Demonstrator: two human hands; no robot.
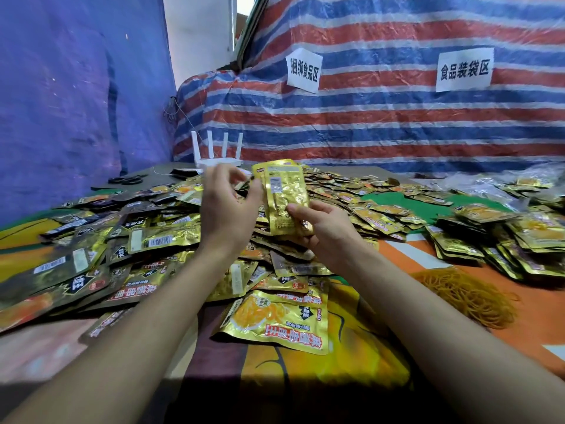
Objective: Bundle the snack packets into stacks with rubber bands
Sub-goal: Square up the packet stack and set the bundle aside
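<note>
A small stack of gold foil snack packets (282, 191) stands upright above the table, back side with a barcode facing me. My right hand (318, 232) grips its lower end from the right. My left hand (227, 206) is just left of the stack, fingers loosely curled and its fingertips at the stack's left edge. Whether it holds a rubber band cannot be seen. A wide heap of loose packets (146, 240) covers the table under both hands. A pile of tan rubber bands (467, 295) lies at the right.
Bundled stacks of packets (501, 240) sit at the right. A white router (217, 154) and black scissors (127, 179) are at the table's far left. A striped tarp (382, 117) with paper signs hangs behind. One packet (275, 319) lies face up nearest me.
</note>
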